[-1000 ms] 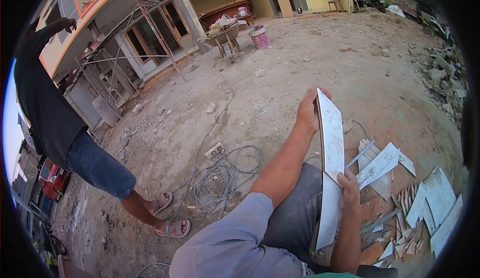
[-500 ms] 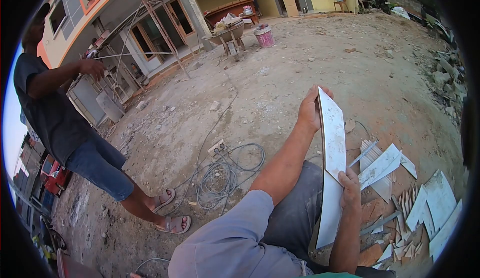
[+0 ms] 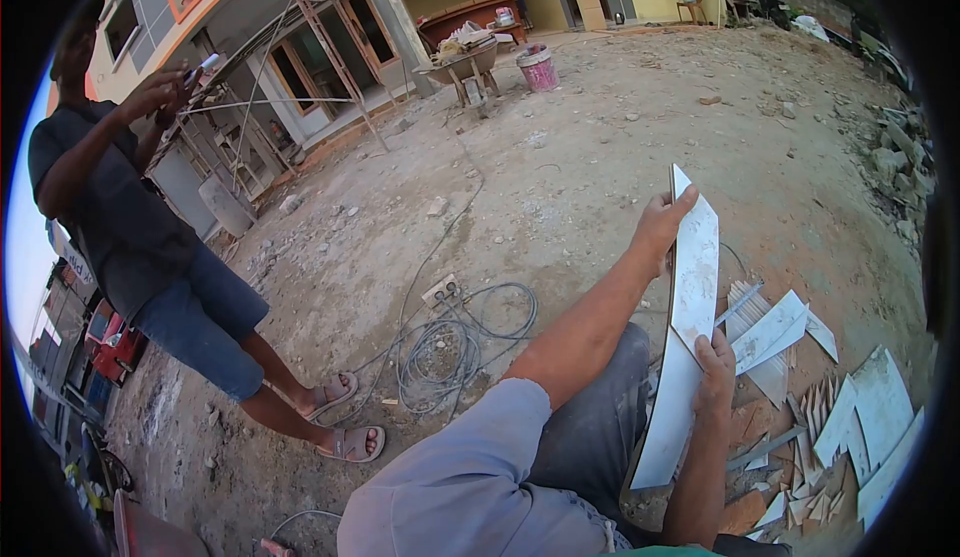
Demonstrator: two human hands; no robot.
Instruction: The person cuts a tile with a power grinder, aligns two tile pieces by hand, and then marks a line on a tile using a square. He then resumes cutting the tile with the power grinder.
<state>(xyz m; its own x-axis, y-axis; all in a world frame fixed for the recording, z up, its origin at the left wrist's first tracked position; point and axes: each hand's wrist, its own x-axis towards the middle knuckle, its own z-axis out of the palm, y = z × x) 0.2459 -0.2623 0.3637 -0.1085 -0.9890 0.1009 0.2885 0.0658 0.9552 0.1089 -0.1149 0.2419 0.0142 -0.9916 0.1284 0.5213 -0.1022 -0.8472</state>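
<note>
Spreading across most of the view, the dirt ground point(image 3: 570, 187) carries rubble and broken tile pieces point(image 3: 880, 407). A standing person point(image 3: 120, 187), face left in shadow, holds a small pale object up. The wheelbarrow point(image 3: 470, 65) bears a pale heap too far off to make out; just beside it, the pink-stained bucket point(image 3: 538, 72) hides its contents. A reddish rounded thing point(image 3: 150, 532) is cut off at bottom left. Over the wearer's lap, the lower white strip point(image 3: 664, 422) lies partly beneath the upper white strip point(image 3: 697, 267). The left hand point(image 3: 668, 225) grips the upper strip near its pointed end, fingers partly hidden behind; the right hand point(image 3: 714, 362) clasps both strips where they overlap. Left of the knee lies a coiled grey cable point(image 3: 440, 357), touching a socket block point(image 3: 440, 292)
</note>
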